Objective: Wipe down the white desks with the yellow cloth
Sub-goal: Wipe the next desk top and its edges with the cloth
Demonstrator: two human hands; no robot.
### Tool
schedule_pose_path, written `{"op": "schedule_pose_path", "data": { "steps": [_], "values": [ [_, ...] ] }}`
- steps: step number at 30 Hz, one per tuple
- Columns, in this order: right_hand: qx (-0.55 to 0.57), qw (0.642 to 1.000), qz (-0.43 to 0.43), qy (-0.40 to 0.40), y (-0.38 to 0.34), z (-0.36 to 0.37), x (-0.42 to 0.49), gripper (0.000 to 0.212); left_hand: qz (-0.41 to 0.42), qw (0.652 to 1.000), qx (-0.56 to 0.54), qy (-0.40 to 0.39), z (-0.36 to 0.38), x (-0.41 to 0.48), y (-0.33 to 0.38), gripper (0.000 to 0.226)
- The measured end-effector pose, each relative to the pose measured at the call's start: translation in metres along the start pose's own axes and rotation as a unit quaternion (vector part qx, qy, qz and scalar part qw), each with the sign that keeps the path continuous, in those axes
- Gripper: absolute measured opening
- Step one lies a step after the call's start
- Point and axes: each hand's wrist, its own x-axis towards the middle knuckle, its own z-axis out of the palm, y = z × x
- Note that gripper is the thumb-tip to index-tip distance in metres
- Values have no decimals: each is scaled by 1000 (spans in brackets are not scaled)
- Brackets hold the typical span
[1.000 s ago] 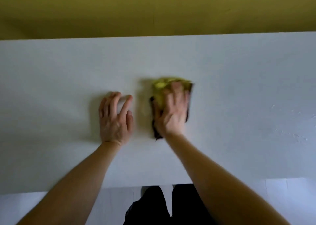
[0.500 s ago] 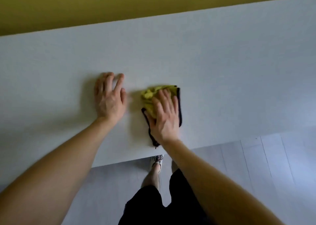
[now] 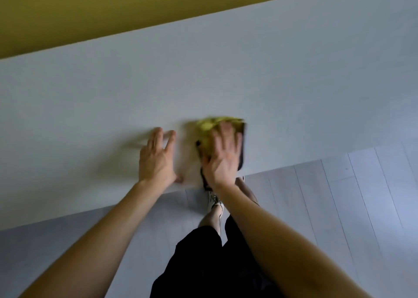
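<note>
Your view is dim, cool grey cast over white desk (image 3: 271,82). Motion blur smears your right hand (image 3: 222,157) and yellow cloth (image 3: 210,125). Your left hand (image 3: 156,159) sharper, fingertips soft. Diffuse shadows fall left of both hands, so light reaches you from right. Floor (image 3: 362,196) brightens toward right edge. Desk edges run tilted across your frame.

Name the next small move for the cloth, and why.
Probably slide the yellow cloth toward the far edge: the right hand presses it flat at the near edge of the white desk, most of whose surface lies beyond; the left hand braces flat beside it.
</note>
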Motion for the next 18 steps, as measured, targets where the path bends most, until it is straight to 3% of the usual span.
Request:
{"op": "schedule_pose_path", "data": {
  "steps": [2, 4, 6, 9, 11, 13, 14, 16, 18],
  "values": [
    [16, 965, -226, -130, 11, -10, -14, 54, -4, 1000, 10, 4, 1, 3, 2, 160],
    [8, 931, -323, -171, 54, -33, 7, 57, -9, 1000, 19, -7, 3, 3, 3, 159],
    [-21, 956, -259, -138, 100, -58, 34, 58, -15, 999, 15, -24, 3, 4, 5, 159],
    [-61, 995, -78, -18, 150, -88, 53, 59, -22, 999, 6, -29, 1, 3, 7, 158],
    [-75, 994, 52, 66, 137, -72, 43, 53, -22, 999, 9, -29, 0, 3, 7, 157],
    [-49, 984, 139, 95, 87, -38, 14, 50, -24, 999, 17, -27, 0, 5, 8, 159],
    [-26, 992, 108, 64, 60, -24, -3, 49, -24, 999, 20, -25, 0, 5, 8, 160],
    [11, 996, -72, -58, 32, -13, -35, 50, -14, 999, 24, -24, -1, 5, 8, 159],
    [17, 964, -214, -159, 43, -27, -39, 59, -6, 1000, 22, -21, -1, 5, 6, 158]
  ]
}}
